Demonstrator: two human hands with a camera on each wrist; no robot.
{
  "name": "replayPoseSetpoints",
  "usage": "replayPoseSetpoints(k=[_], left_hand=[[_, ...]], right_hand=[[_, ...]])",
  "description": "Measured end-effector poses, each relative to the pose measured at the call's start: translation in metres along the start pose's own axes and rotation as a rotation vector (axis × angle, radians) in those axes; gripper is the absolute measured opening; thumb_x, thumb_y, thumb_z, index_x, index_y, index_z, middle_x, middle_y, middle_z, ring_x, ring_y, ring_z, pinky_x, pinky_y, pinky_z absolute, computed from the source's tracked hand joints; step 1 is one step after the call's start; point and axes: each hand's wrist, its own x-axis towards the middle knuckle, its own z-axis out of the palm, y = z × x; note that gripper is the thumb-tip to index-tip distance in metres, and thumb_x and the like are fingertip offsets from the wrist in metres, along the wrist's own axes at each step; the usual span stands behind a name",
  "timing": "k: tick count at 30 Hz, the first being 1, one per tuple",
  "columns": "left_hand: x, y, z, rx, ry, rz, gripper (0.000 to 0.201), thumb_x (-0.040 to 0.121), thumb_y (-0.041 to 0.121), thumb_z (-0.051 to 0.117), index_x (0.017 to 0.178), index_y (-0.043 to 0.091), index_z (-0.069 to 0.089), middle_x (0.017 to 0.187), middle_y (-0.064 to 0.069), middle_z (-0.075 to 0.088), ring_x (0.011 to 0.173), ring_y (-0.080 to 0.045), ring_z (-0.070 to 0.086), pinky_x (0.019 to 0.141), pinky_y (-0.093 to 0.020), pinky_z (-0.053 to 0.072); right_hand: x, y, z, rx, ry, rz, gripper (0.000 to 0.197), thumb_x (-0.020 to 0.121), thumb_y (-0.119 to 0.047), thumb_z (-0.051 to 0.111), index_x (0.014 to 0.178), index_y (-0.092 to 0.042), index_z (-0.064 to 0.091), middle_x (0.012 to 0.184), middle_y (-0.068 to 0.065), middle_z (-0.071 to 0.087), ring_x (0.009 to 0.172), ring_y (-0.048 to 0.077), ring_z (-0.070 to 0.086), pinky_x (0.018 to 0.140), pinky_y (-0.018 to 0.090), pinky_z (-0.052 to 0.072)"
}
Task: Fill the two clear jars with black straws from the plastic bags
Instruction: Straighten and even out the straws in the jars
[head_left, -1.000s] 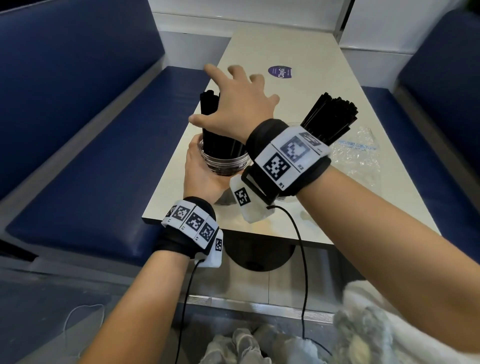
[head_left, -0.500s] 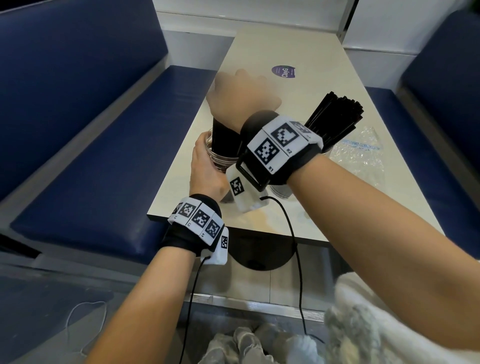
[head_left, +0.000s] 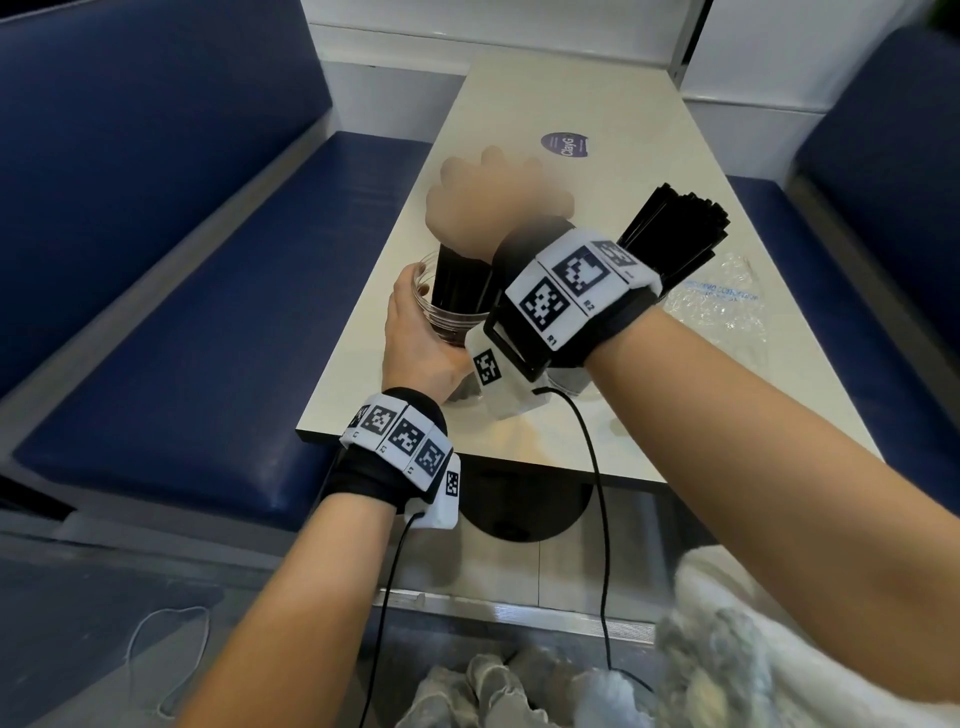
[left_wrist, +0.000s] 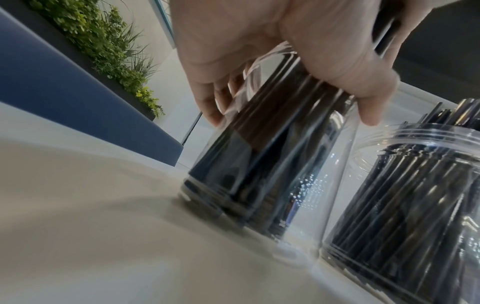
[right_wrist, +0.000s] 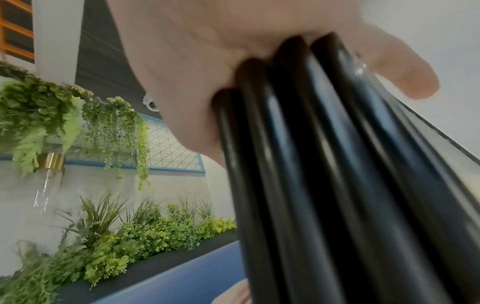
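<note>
My left hand grips a clear jar near the table's left front edge. In the left wrist view its fingers and thumb wrap that jar, which leans a little. A bundle of black straws stands in the jar. My right hand, blurred, sits on top of the bundle with its fingers curled down over it. The right wrist view shows the black straws running up into the palm. A second clear jar packed with black straws stands just to the right.
An empty crumpled plastic bag lies right of the jars on the beige table. A round purple sticker is farther back. Blue bench seats flank the table on both sides. The table's near edge is close to the jars.
My right hand, spread open above the straws a second ago, has come down and closed over their tops. The left hand kept its hold on the jar.
</note>
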Motion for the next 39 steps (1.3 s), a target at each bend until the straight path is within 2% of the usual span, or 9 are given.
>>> replayPoseSetpoints(k=[4, 7, 11, 14, 17, 19, 27, 33, 39], left_hand=[[0.0, 0.001, 0.0, 0.006, -0.002, -0.009, 0.092, 0.064, 0.029, 0.08, 0.14, 0.023, 0.027, 0.141, -0.002, 0.041, 0.129, -0.021, 0.041, 0.107, -0.042, 0.038], [0.0, 0.0, 0.0, 0.005, 0.004, 0.003, 0.092, 0.065, 0.024, 0.079, 0.141, 0.02, 0.028, 0.141, -0.004, 0.041, 0.129, -0.022, 0.042, 0.107, -0.044, 0.038], [-0.002, 0.0, 0.0, 0.013, 0.01, 0.0, 0.104, 0.053, 0.036, 0.08, 0.141, 0.021, 0.027, 0.141, -0.003, 0.041, 0.129, -0.021, 0.042, 0.107, -0.043, 0.039], [-0.002, -0.002, -0.001, 0.022, 0.014, -0.003, 0.108, 0.047, 0.04, 0.082, 0.139, 0.025, 0.027, 0.139, 0.0, 0.044, 0.127, -0.019, 0.045, 0.105, -0.042, 0.041], [-0.002, -0.003, -0.002, 0.047, 0.021, 0.021, 0.104, 0.053, 0.031, 0.086, 0.139, 0.023, 0.028, 0.139, 0.0, 0.043, 0.128, -0.019, 0.044, 0.106, -0.04, 0.041], [-0.002, -0.002, -0.002, 0.046, 0.017, 0.019, 0.104, 0.054, 0.029, 0.087, 0.14, 0.023, 0.027, 0.139, 0.001, 0.043, 0.128, -0.017, 0.043, 0.107, -0.038, 0.04], [-0.003, 0.001, -0.004, 0.019, -0.01, -0.007, 0.113, 0.046, 0.045, 0.083, 0.141, 0.028, 0.024, 0.141, 0.002, 0.043, 0.129, -0.016, 0.043, 0.107, -0.043, 0.04], [-0.003, 0.003, -0.004, -0.034, -0.01, -0.038, 0.107, 0.048, 0.046, 0.076, 0.141, 0.027, 0.027, 0.14, 0.003, 0.045, 0.125, -0.015, 0.048, 0.104, -0.033, 0.04], [-0.002, 0.002, -0.006, 0.005, -0.038, -0.026, 0.113, 0.042, 0.057, 0.074, 0.14, 0.028, 0.026, 0.139, 0.001, 0.045, 0.127, -0.018, 0.047, 0.105, -0.045, 0.042]], right_hand=[[-0.002, 0.005, 0.002, 0.043, -0.017, 0.024, 0.039, 0.091, -0.033, 0.029, 0.128, -0.026, 0.04, 0.135, 0.006, 0.036, 0.125, 0.038, 0.029, 0.096, 0.05, 0.035], [0.0, 0.006, 0.006, 0.087, 0.048, -0.011, 0.036, 0.09, -0.032, 0.034, 0.123, -0.025, 0.046, 0.131, 0.004, 0.042, 0.122, 0.036, 0.034, 0.083, 0.04, 0.033], [0.002, 0.013, 0.0, 0.206, 0.105, -0.108, 0.027, 0.087, -0.032, 0.04, 0.11, -0.021, 0.052, 0.114, 0.002, 0.049, 0.114, 0.033, 0.041, 0.081, 0.034, 0.032], [0.005, 0.018, -0.004, 0.296, 0.067, -0.204, 0.024, 0.087, -0.029, 0.042, 0.107, -0.022, 0.054, 0.102, -0.002, 0.042, 0.112, 0.035, 0.042, 0.09, 0.034, 0.035], [0.005, 0.023, -0.004, 0.239, -0.04, -0.168, 0.037, 0.089, -0.029, 0.035, 0.123, -0.041, 0.045, 0.127, -0.003, 0.043, 0.125, 0.034, 0.031, 0.104, 0.046, 0.029], [0.004, 0.022, -0.003, 0.151, -0.063, -0.14, 0.043, 0.092, -0.031, 0.03, 0.132, -0.047, 0.034, 0.142, -0.003, 0.036, 0.131, 0.032, 0.024, 0.104, 0.049, 0.023], [0.005, 0.015, -0.005, 0.029, -0.025, -0.205, 0.041, 0.097, -0.039, 0.018, 0.129, -0.031, 0.043, 0.152, 0.0, 0.026, 0.138, 0.03, 0.018, 0.107, 0.047, 0.018], [0.005, 0.001, 0.005, -0.087, 0.034, -0.34, 0.039, 0.096, -0.027, 0.023, 0.128, -0.023, 0.045, 0.15, -0.002, 0.031, 0.139, 0.026, 0.023, 0.109, 0.047, 0.019], [0.011, 0.004, 0.009, -0.195, 0.113, -0.299, 0.037, 0.095, -0.022, 0.027, 0.118, -0.017, 0.056, 0.132, 0.002, 0.049, 0.124, 0.025, 0.042, 0.104, 0.045, 0.026]])
